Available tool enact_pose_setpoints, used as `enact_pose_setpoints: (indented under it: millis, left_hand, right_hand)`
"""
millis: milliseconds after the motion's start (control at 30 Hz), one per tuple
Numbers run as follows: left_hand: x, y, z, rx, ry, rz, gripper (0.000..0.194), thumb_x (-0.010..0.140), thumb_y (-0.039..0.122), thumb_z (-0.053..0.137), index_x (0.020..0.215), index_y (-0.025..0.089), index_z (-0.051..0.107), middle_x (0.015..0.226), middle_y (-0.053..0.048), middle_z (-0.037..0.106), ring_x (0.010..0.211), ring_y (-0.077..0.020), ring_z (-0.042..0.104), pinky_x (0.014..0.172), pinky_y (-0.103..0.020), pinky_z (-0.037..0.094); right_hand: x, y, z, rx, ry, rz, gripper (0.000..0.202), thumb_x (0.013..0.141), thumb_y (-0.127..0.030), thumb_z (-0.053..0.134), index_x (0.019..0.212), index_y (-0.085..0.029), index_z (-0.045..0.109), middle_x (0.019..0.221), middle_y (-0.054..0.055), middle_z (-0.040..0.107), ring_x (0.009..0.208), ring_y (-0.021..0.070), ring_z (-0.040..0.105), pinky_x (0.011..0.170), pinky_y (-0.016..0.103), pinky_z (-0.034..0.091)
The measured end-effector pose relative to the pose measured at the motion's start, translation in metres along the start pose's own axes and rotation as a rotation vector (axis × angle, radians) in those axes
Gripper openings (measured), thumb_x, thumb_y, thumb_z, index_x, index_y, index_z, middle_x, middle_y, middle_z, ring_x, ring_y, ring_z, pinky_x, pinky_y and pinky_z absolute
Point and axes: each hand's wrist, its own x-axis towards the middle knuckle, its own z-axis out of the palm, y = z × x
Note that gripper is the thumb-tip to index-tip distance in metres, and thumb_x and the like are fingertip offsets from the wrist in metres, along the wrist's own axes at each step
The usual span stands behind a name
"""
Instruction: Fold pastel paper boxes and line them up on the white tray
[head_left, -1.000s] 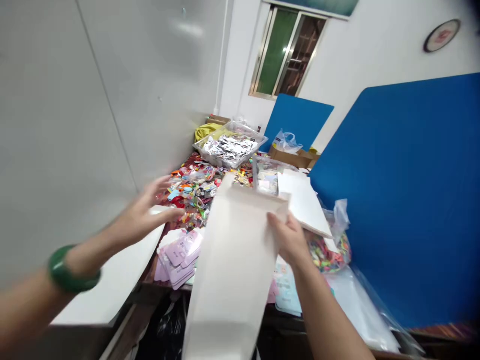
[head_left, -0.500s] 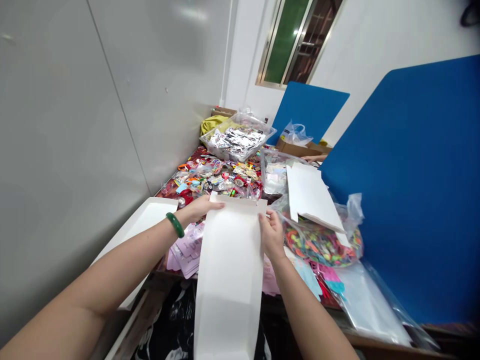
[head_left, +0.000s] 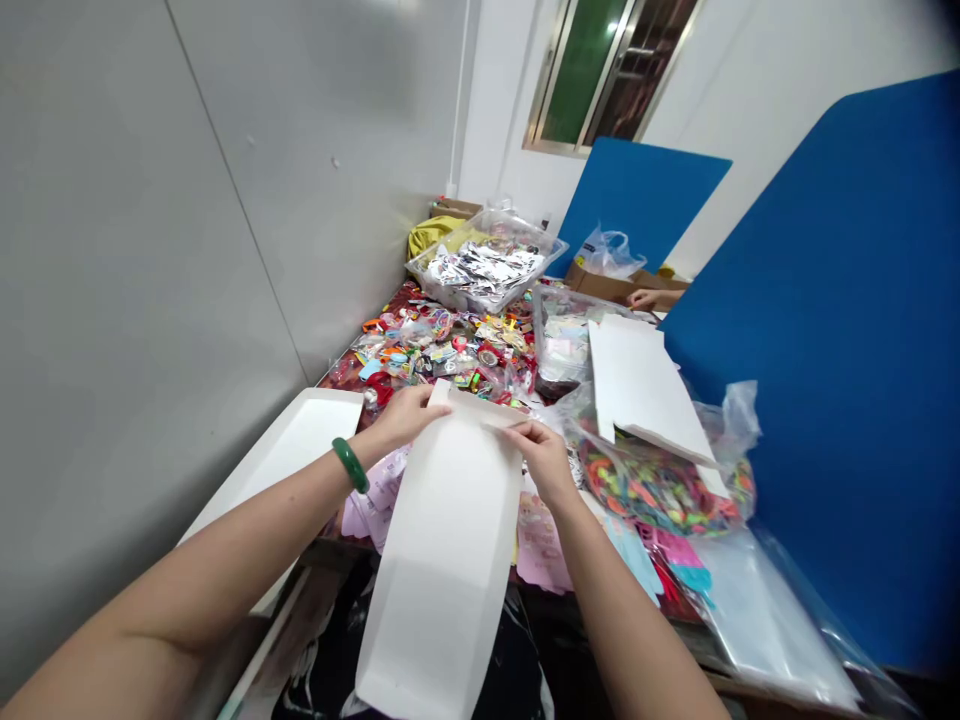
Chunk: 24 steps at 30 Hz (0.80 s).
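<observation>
A long white cardboard piece (head_left: 442,560) with folded-up sides slants from the table edge down over my lap. Its far left corner is pinched by my left hand (head_left: 409,415), thumb on the inner face; a green bangle (head_left: 350,464) circles that wrist. My right hand (head_left: 544,455) grips the far right corner, thumb and fingers on the end flap, which stands bent up. Pink printed cards (head_left: 541,540) lie beneath and beside the piece. Another white cardboard piece (head_left: 307,430) rests at the left by the wall.
Small colourful packaged items (head_left: 450,345) cover the table's middle. Behind them stands a clear tub (head_left: 487,285) of white cut pieces. At right are a flat white carton (head_left: 645,385) on a bag of coloured bits (head_left: 660,490), plastic sheets (head_left: 772,610) and blue panels (head_left: 840,370). Another person's hand (head_left: 646,299) shows behind.
The end flap has been bent up, and my right hand has moved inward onto it. The cardboard's near end has swung left and come up into view. The other person's hand shows more.
</observation>
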Motion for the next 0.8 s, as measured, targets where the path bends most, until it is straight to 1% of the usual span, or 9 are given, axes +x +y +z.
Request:
enact_pose_setpoints:
  millis: [167, 233, 300, 400, 467, 600, 700, 767, 800]
  left_hand:
    - [-0.016, -0.015, 0.001, 0.03, 0.081, 0.164, 0.015, 0.074, 0.03, 0.063, 0.078, 0.017, 0.069, 0.083, -0.003, 0.063, 0.079, -0.0169, 0.059, 0.07, -0.027, 0.045]
    - [-0.02, -0.014, 0.002, 0.092, 0.067, 0.243, 0.012, 0.074, 0.027, 0.064, 0.076, 0.018, 0.072, 0.087, -0.004, 0.06, 0.083, -0.0168, 0.057, 0.075, -0.027, 0.043]
    - [-0.019, -0.01, 0.003, 0.155, 0.038, 0.276, 0.011, 0.072, 0.028, 0.067, 0.077, 0.02, 0.074, 0.086, -0.003, 0.057, 0.082, -0.0167, 0.056, 0.077, -0.028, 0.042]
    - [-0.014, -0.002, 0.007, 0.117, -0.005, 0.203, 0.017, 0.073, 0.035, 0.068, 0.075, 0.018, 0.072, 0.084, -0.003, 0.057, 0.083, -0.0167, 0.056, 0.077, -0.028, 0.043]
    - [-0.011, 0.001, 0.011, 0.065, -0.018, 0.147, 0.023, 0.076, 0.039, 0.063, 0.077, 0.017, 0.068, 0.083, -0.002, 0.058, 0.076, -0.0149, 0.056, 0.069, -0.027, 0.044]
    - [-0.008, -0.004, 0.013, -0.058, 0.002, -0.005, 0.04, 0.072, 0.041, 0.067, 0.103, 0.02, 0.053, 0.086, 0.001, 0.055, 0.055, -0.0074, 0.049, 0.048, -0.02, 0.038]
    - [-0.002, -0.01, 0.011, -0.079, -0.193, -0.086, 0.038, 0.072, 0.039, 0.067, 0.102, 0.019, 0.052, 0.078, 0.002, 0.054, 0.053, -0.007, 0.048, 0.046, -0.018, 0.037]
    - [0.002, -0.011, 0.008, -0.036, -0.305, -0.086, 0.029, 0.073, 0.039, 0.065, 0.088, 0.017, 0.056, 0.067, 0.004, 0.051, 0.051, -0.0076, 0.047, 0.045, -0.018, 0.035]
    - [0.004, -0.011, 0.007, -0.018, -0.318, -0.079, 0.027, 0.073, 0.04, 0.065, 0.082, 0.016, 0.056, 0.063, 0.004, 0.05, 0.05, -0.0075, 0.045, 0.044, -0.018, 0.034]
  right_hand:
    - [-0.001, 0.008, 0.0, 0.122, 0.106, 0.091, 0.034, 0.056, -0.039, 0.077, 0.063, -0.018, 0.051, 0.055, -0.005, 0.053, 0.046, 0.0084, 0.041, 0.044, 0.021, 0.03]
    - [-0.001, 0.008, 0.002, 0.182, 0.092, 0.093, 0.033, 0.058, -0.036, 0.077, 0.072, -0.02, 0.052, 0.059, -0.005, 0.056, 0.048, 0.0099, 0.047, 0.045, 0.021, 0.034]
    - [0.001, 0.007, 0.004, 0.231, 0.015, 0.056, 0.031, 0.06, -0.032, 0.075, 0.08, -0.021, 0.054, 0.073, -0.002, 0.065, 0.06, 0.0136, 0.057, 0.054, 0.024, 0.043]
    - [0.006, 0.003, 0.004, 0.23, -0.137, -0.057, 0.018, 0.066, -0.029, 0.071, 0.07, -0.019, 0.056, 0.098, 0.004, 0.068, 0.09, 0.0191, 0.062, 0.077, 0.032, 0.048]
    - [0.008, 0.001, 0.001, 0.223, -0.202, -0.111, 0.02, 0.069, -0.028, 0.069, 0.061, -0.018, 0.054, 0.103, 0.006, 0.067, 0.1, 0.0211, 0.06, 0.086, 0.035, 0.045]
    - [0.009, 0.003, -0.002, 0.16, -0.199, -0.071, 0.022, 0.07, -0.031, 0.069, 0.063, -0.019, 0.052, 0.097, 0.006, 0.069, 0.092, 0.0217, 0.063, 0.079, 0.037, 0.048]
    - [0.01, 0.009, 0.003, 0.018, -0.18, -0.152, 0.018, 0.072, -0.026, 0.064, 0.065, -0.02, 0.048, 0.089, 0.005, 0.069, 0.087, 0.0214, 0.064, 0.074, 0.035, 0.048]
    - [0.01, 0.014, 0.007, -0.148, -0.167, -0.316, 0.01, 0.076, -0.019, 0.055, 0.069, -0.021, 0.048, 0.091, 0.006, 0.068, 0.091, 0.0208, 0.062, 0.077, 0.034, 0.047]
    - [0.01, 0.016, 0.009, -0.258, -0.159, -0.402, 0.007, 0.077, -0.015, 0.051, 0.073, -0.021, 0.049, 0.092, 0.006, 0.067, 0.093, 0.0205, 0.061, 0.079, 0.034, 0.046]
